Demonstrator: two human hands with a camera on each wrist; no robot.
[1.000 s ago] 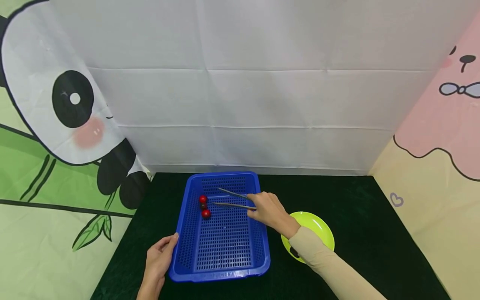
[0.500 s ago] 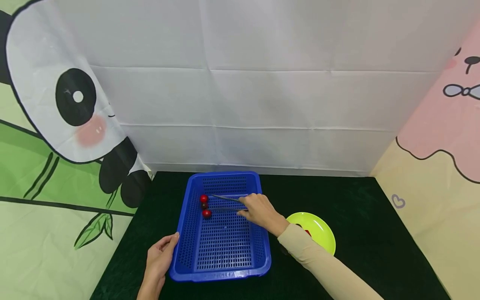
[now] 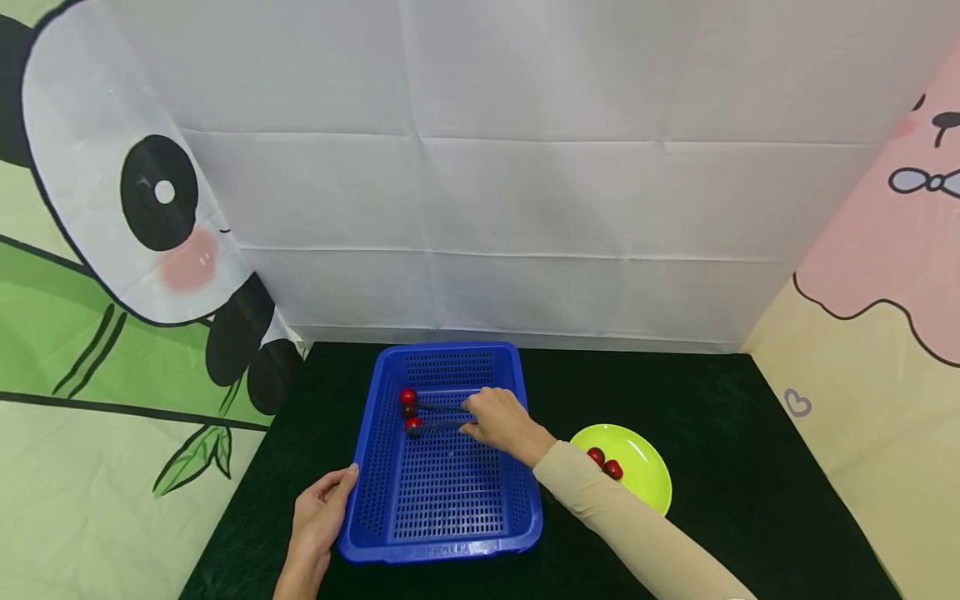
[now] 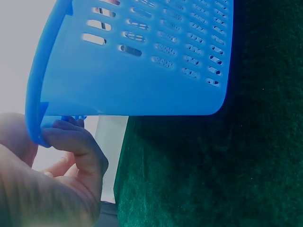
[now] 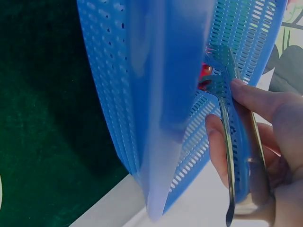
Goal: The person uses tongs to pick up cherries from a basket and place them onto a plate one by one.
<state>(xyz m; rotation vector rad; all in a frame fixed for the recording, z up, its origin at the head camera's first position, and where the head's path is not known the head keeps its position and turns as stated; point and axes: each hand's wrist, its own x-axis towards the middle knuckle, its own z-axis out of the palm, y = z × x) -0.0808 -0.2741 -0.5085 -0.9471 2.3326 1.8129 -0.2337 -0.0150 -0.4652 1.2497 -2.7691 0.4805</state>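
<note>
My left hand point(image 3: 318, 517) pinches the left rim of a blue perforated plastic basket point(image 3: 450, 546), thumb on one side and fingers under the lip in the left wrist view. Metal tongs point(image 5: 228, 156) are held in my right hand point(image 3: 504, 423), their two arms spread. In the head view the tong tips reach to a short row of small round fruits at the basket's left side: a red one point(image 3: 408, 397), a darker one point(image 3: 408, 412) and another red one point(image 3: 413, 423). The nearer tip overlaps the lowest fruit.
A yellow-green plate point(image 3: 651, 467) with red round fruits point(image 3: 612, 469) stands right of the basket, partly hidden by my right sleeve point(image 3: 622, 517). A dark green cloth point(image 3: 720, 433) covers the table. A white sheet point(image 3: 525, 200) hangs behind it.
My right hand has moved left over the basket, bringing the tong tips from right of the fruits up to them. More of the plate's fruit shows. The left hand stays on the rim.
</note>
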